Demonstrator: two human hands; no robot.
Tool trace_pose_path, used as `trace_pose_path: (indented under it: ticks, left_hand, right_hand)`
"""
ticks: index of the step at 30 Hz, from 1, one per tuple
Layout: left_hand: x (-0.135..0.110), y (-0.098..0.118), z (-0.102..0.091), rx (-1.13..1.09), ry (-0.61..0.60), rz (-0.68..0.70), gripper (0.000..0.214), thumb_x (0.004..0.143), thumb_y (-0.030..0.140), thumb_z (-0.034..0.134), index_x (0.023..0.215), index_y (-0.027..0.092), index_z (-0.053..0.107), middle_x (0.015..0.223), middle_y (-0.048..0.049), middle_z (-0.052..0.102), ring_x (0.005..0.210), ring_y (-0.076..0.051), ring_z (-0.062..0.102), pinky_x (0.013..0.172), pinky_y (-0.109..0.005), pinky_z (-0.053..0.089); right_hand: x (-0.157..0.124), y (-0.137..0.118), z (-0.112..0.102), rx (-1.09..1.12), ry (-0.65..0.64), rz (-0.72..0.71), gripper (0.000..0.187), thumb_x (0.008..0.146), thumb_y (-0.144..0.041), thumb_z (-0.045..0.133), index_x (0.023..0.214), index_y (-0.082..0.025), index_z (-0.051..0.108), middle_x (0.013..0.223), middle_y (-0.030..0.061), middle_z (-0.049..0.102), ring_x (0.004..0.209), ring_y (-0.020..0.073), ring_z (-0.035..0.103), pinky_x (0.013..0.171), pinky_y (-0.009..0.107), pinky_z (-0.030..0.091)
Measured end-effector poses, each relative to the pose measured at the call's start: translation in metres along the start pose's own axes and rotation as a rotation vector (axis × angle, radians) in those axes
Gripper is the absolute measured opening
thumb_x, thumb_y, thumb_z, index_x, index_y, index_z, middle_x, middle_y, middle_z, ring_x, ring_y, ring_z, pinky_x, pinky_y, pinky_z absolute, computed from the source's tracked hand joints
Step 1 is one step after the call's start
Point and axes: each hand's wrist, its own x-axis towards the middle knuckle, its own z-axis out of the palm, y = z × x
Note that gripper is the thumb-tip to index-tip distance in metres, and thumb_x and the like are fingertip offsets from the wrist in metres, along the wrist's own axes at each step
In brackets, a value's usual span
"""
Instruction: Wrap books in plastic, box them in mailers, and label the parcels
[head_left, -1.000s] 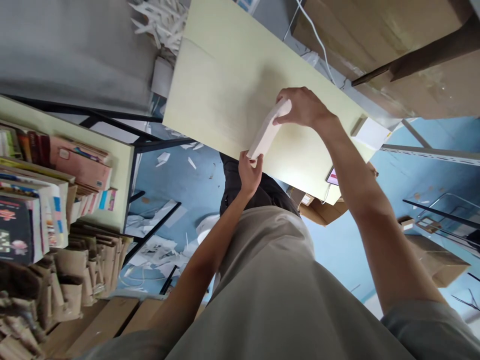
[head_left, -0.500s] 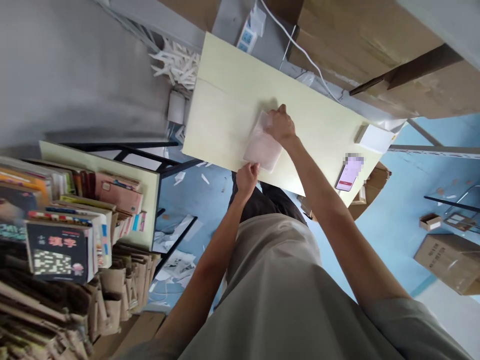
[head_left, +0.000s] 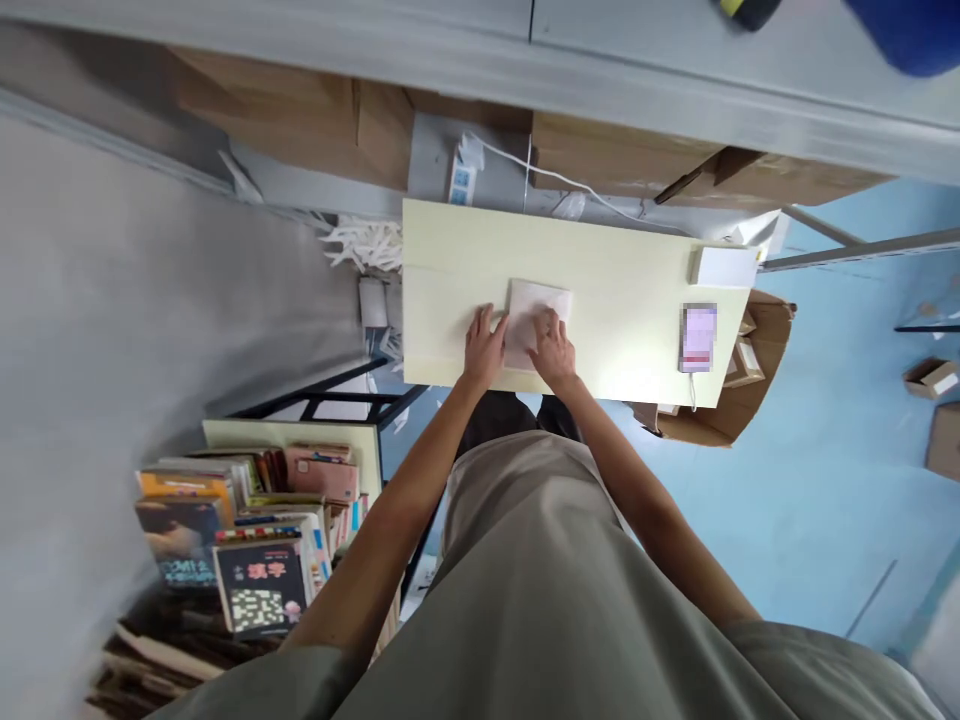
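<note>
A flat white packet (head_left: 537, 305) lies on the pale yellow table (head_left: 622, 290), near its front edge. My left hand (head_left: 484, 345) rests at the packet's left edge with its fingers spread on the tabletop. On the packet's near right part my right hand (head_left: 553, 350) presses down, fingers stretched over it. The hands cover the packet's near side.
A phone (head_left: 698, 338) and a white box (head_left: 724, 266) lie at the table's right end. A power strip (head_left: 459, 182) and cardboard boxes (head_left: 300, 110) sit behind. A book-laden shelf (head_left: 255, 540) stands at lower left. An open carton (head_left: 739, 400) is on the blue floor.
The packet was held up on edge in both hands, then laid flat on the table. Both hands now rest on it. The view has pulled back and up.
</note>
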Motion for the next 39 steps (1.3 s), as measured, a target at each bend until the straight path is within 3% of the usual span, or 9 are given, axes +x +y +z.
trace_pose_path:
  ticks: [5, 9, 14, 18, 25, 28, 31, 35, 39]
  left_hand:
    - [0.003, 0.009, -0.024, -0.019, -0.003, 0.077, 0.066, 0.101, 0.008, 0.063, 0.166, 0.016, 0.064, 0.174, -0.023, 0.064, 0.17, -0.041, 0.055, 0.139, -0.063, 0.052]
    - [0.02, 0.042, -0.068, -0.114, 0.061, 0.236, 0.057, 0.11, 0.02, 0.068, 0.167, 0.016, 0.065, 0.12, -0.0152, 0.086, 0.128, -0.034, 0.08, 0.122, -0.05, 0.064]
    - [0.061, 0.111, -0.152, -0.253, 0.299, 0.515, 0.048, 0.12, 0.03, 0.065, 0.168, 0.025, 0.068, 0.096, -0.003, 0.082, 0.091, -0.021, 0.079, 0.1, -0.034, 0.065]
    - [0.093, 0.17, -0.224, -0.304, 0.483, 0.651, 0.042, 0.125, 0.037, 0.059, 0.164, 0.026, 0.07, 0.105, -0.0055, 0.085, 0.095, -0.02, 0.079, 0.1, -0.033, 0.065]
    - [0.103, 0.213, -0.295, -0.171, 0.659, 0.659, 0.044, 0.129, 0.045, 0.042, 0.159, 0.027, 0.069, 0.115, -0.0062, 0.081, 0.126, -0.028, 0.082, 0.117, -0.048, 0.065]
    - [0.09, 0.202, -0.291, -0.152, 0.656, 0.587, 0.051, 0.13, 0.046, 0.031, 0.161, 0.028, 0.067, 0.116, -0.005, 0.078, 0.125, -0.027, 0.084, 0.113, -0.049, 0.067]
    - [0.081, 0.167, -0.262, -0.195, 0.618, 0.508, 0.045, 0.128, 0.041, 0.04, 0.159, 0.026, 0.07, 0.116, -0.0059, 0.08, 0.12, -0.026, 0.084, 0.112, -0.044, 0.067]
    - [0.071, 0.09, -0.189, -0.146, 0.406, 0.275, 0.04, 0.117, 0.023, 0.055, 0.152, 0.02, 0.074, 0.124, -0.01, 0.085, 0.118, -0.027, 0.082, 0.12, -0.044, 0.064]
    - [0.045, 0.02, -0.109, -0.004, 0.07, 0.058, 0.051, 0.104, 0.011, 0.062, 0.153, 0.01, 0.074, 0.155, -0.0219, 0.076, 0.152, -0.036, 0.068, 0.138, -0.052, 0.052]
  right_hand:
    - [-0.011, -0.008, -0.012, 0.114, 0.045, 0.035, 0.066, 0.108, -0.019, 0.073, 0.172, -0.017, 0.059, 0.189, 0.0247, 0.045, 0.168, 0.0409, 0.054, 0.128, 0.06, 0.064]
    - [-0.02, -0.005, -0.053, 0.209, 0.299, -0.003, 0.052, 0.112, -0.025, 0.069, 0.163, -0.013, 0.068, 0.168, 0.0263, 0.066, 0.157, 0.0398, 0.064, 0.134, 0.06, 0.058]
    - [-0.023, -0.005, -0.148, 0.23, 0.702, -0.205, 0.043, 0.117, -0.039, 0.064, 0.156, -0.021, 0.072, 0.156, 0.0222, 0.073, 0.146, 0.0388, 0.07, 0.13, 0.062, 0.06]
    - [0.006, -0.014, -0.241, 0.175, 0.907, -0.348, 0.042, 0.121, -0.044, 0.056, 0.157, -0.028, 0.069, 0.158, 0.0178, 0.071, 0.151, 0.0386, 0.066, 0.131, 0.066, 0.057]
    - [0.083, -0.039, -0.347, 0.031, 0.794, -0.29, 0.046, 0.123, -0.035, 0.052, 0.16, -0.013, 0.064, 0.158, 0.0224, 0.067, 0.153, 0.0371, 0.058, 0.132, 0.068, 0.048]
    - [0.093, -0.042, -0.359, -0.07, 0.693, -0.145, 0.044, 0.121, -0.026, 0.056, 0.161, -0.01, 0.065, 0.158, 0.0227, 0.069, 0.152, 0.0347, 0.057, 0.131, 0.062, 0.048]
    - [0.088, -0.041, -0.359, -0.09, 0.698, -0.134, 0.042, 0.123, -0.027, 0.053, 0.159, -0.011, 0.066, 0.155, 0.0207, 0.07, 0.152, 0.0329, 0.055, 0.133, 0.056, 0.045]
    - [0.054, -0.039, -0.338, 0.015, 0.716, -0.165, 0.039, 0.122, -0.033, 0.057, 0.155, -0.016, 0.068, 0.152, 0.0208, 0.071, 0.149, 0.0343, 0.056, 0.133, 0.055, 0.048]
    - [0.003, -0.033, -0.281, 0.108, 0.721, -0.222, 0.043, 0.116, -0.029, 0.061, 0.158, -0.016, 0.066, 0.153, 0.017, 0.071, 0.143, 0.0336, 0.063, 0.126, 0.053, 0.057]
